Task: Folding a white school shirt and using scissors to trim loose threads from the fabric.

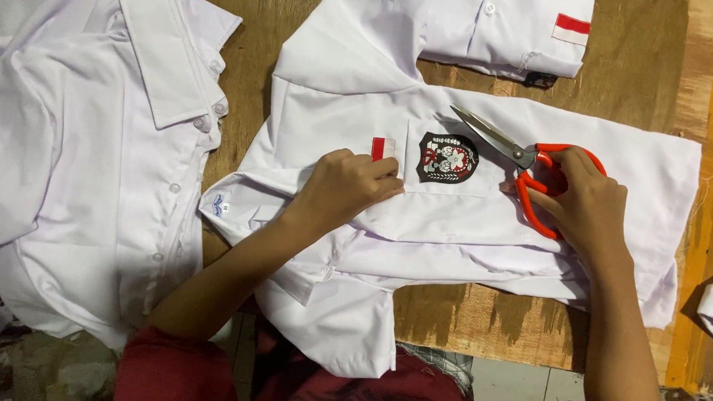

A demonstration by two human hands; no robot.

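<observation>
Head view is showing the left hand (345,188) pressing flat on a white shirt (485,232) spread across the wooden surface (624,68), fingers curled just left of its badge (447,158). Right hand (584,206) is gripping red scissors (529,165) lying on the shirt right of the badge, blades nearly closed and pointing far-left; another shirt is lying at left (90,154).

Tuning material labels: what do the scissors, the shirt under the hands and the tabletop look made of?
Scissors: bright bare metal blades, glossy red handles, likely plastic. Shirt: thin white woven cloth, matte, soft creases; probably cotton or a blend. Tabletop: raw brown wood board, visible grain, rough unfinished look, possibly plywood.
</observation>
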